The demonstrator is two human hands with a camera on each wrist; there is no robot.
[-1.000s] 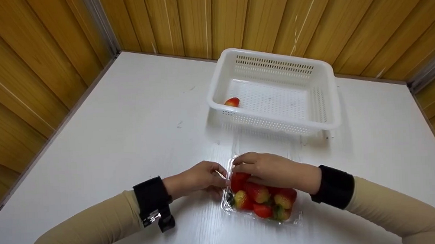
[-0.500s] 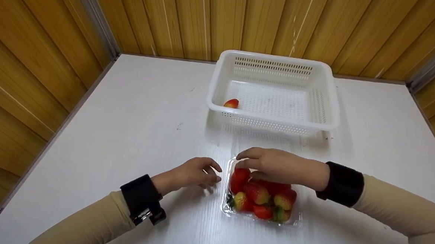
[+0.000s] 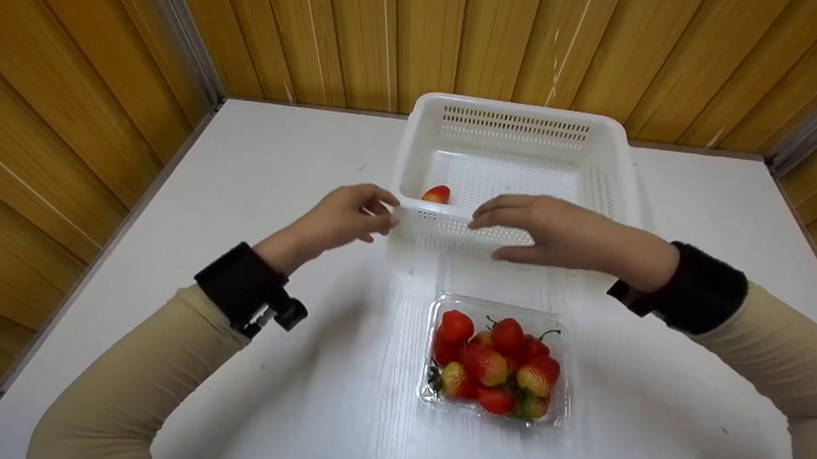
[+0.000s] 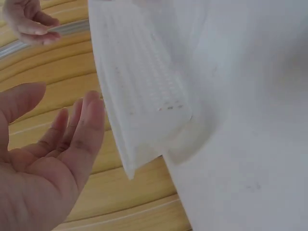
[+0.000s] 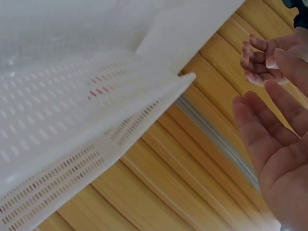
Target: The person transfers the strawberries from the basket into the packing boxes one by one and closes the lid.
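A clear plastic box (image 3: 564,407) full of strawberries (image 3: 485,364) lies open on the white table (image 3: 253,196), its clear lid (image 3: 495,277) folded flat toward the white perforated basket (image 3: 514,115). One strawberry (image 3: 437,194) lies in the basket's front left corner. My left hand (image 3: 390,211) hovers open at that corner, holding nothing. My right hand (image 3: 486,236) hovers open in front of the basket's front wall. The left wrist view shows my left hand (image 4: 62,108) with spread fingers beside the basket (image 4: 144,91). The right wrist view shows my right hand (image 5: 269,134) palm-open next to the basket (image 5: 72,110).
Wood-panelled walls (image 3: 370,35) close in the table on the left, back and right. The basket stands near the back wall; the box sits close to the table's front edge.
Both hands have left the strawberry box and lifted away toward the basket's front wall. The box's lid now lies open and the strawberries show fully.
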